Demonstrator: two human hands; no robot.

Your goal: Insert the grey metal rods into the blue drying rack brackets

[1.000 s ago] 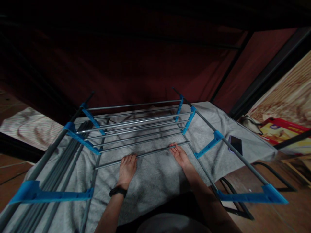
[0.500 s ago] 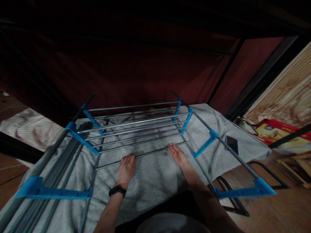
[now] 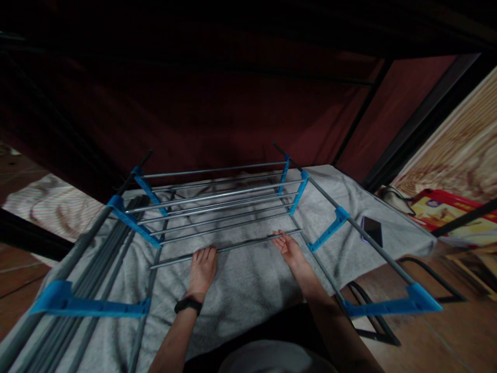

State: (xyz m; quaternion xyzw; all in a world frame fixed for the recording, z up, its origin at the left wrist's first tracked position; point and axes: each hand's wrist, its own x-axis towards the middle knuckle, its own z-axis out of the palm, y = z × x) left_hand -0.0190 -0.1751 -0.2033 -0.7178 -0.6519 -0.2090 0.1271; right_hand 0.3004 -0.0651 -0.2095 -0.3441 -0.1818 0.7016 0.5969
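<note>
A loose grey metal tube [image 3: 244, 243] lies across the middle, between the two sides of a partly built rack. My left hand [image 3: 204, 264], with a dark band at its wrist, is wrapped over the tube left of its middle. Near the tube's right end my right hand [image 3: 288, 248] holds it between thumb and fingers, palm turned up. The rack has long grey side poles [image 3: 324, 194] joined by blue plastic brackets [image 3: 135, 225]. Several crossbars [image 3: 217, 196] span the far brackets. The nearest blue bracket on the left [image 3: 93, 306] and the one on the right [image 3: 392, 305] carry no crossbar.
Several spare grey tubes [image 3: 97, 264] lie bundled on the left of the grey blanket [image 3: 248, 305]. A phone [image 3: 371, 231] rests on the blanket at right. Beyond it are a red and yellow box [image 3: 446, 212] and a black metal frame [image 3: 376, 321]. Dark red panels [image 3: 233, 119] stand behind.
My right hand has shifted slightly right along the tube. The tube's left end has moved a little leftward in view, and my left hand stays on it.
</note>
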